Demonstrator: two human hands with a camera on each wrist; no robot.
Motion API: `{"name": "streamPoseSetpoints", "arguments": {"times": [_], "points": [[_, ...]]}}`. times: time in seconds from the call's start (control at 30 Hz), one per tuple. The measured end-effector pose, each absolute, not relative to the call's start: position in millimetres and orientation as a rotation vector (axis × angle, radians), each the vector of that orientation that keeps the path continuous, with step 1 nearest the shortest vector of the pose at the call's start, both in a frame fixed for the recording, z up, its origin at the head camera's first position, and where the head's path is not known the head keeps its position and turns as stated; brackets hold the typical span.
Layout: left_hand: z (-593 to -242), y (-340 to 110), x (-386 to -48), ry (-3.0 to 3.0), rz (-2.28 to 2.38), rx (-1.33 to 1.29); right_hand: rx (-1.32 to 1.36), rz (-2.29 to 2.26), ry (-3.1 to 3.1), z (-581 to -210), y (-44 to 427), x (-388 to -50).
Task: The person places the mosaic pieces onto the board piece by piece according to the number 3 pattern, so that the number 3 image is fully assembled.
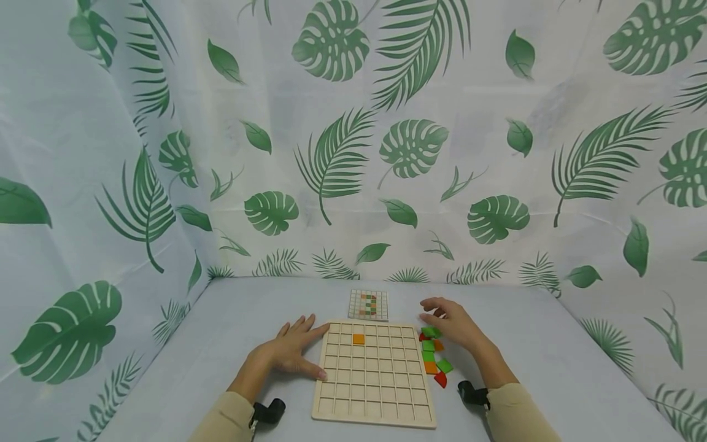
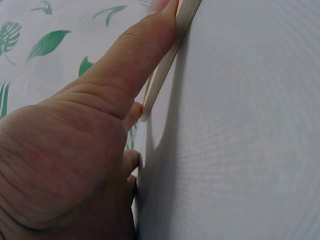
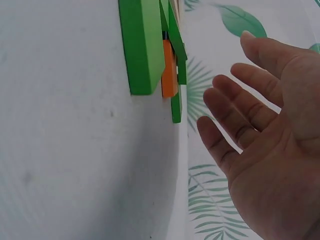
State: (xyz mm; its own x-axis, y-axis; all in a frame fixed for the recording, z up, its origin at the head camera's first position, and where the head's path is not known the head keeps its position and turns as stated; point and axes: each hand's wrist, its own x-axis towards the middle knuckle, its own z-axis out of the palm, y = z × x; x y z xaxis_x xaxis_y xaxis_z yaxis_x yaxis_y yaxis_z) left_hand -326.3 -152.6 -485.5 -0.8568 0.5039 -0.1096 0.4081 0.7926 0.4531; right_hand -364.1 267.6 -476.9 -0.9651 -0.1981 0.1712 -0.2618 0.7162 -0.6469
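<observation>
A pale wooden grid board (image 1: 375, 393) lies on the table, with one orange square tile (image 1: 358, 339) in an upper-left cell. My left hand (image 1: 293, 350) rests at the board's left edge, fingers spread, thumb on the rim; the left wrist view shows the thumb (image 2: 135, 55) against that edge. My right hand (image 1: 450, 320) hovers over the far end of a loose pile of tiles right of the board, holding nothing. Its fingers are loosely bent in the right wrist view. The pile has green tiles (image 1: 428, 346), orange tiles (image 1: 431, 368) and red rounded pieces (image 1: 440, 379).
Behind the board lies a small pattern card (image 1: 368, 305) printed with a grid and coloured shapes. A white cloth with green leaves (image 1: 409, 212) hangs behind and beside the white table (image 1: 248, 307). Black wrist cameras (image 1: 269, 411) sit at both sleeves.
</observation>
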Motion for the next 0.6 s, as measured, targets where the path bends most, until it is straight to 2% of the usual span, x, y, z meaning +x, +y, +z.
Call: {"name": "streamPoseSetpoints", "arguments": {"times": [0.6], "points": [[-485.4, -152.5, -326.2, 2.758, 0.619, 0.700, 0.361, 1.150, -2.967, -478.7, 274.6, -364.2]]}}
